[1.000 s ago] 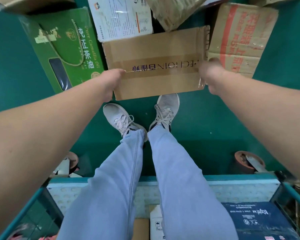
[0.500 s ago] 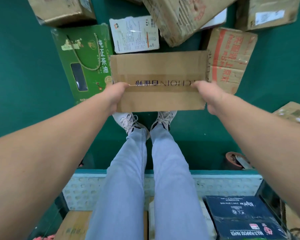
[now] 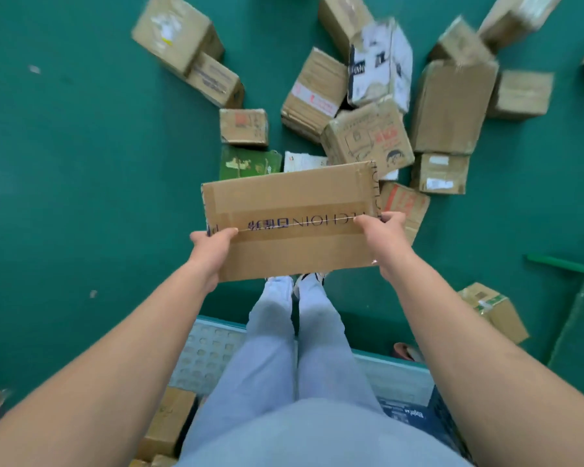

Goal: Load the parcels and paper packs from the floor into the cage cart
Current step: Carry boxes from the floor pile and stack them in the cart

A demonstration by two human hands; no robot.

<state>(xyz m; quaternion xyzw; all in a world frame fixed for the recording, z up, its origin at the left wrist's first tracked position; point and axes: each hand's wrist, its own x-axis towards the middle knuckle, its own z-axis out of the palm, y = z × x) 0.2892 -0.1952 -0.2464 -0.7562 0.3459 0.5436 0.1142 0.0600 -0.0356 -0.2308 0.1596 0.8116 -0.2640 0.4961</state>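
Left hand [image 3: 213, 246] and right hand [image 3: 383, 230] are clamped on the ends of a flat taped brown cardboard parcel [image 3: 290, 214], held above the green floor [image 3: 81, 163].

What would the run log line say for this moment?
phase: carrying | item: taped cardboard parcel | left hand: grips left end | right hand: grips right end | parcel: off floor

Flat taped brown parcel [image 3: 289, 217] held level above scattered floor parcels [image 3: 368, 136].

Bright, even light; far parcels [image 3: 378, 65] smear with motion blur (wide-angle bending at edges).
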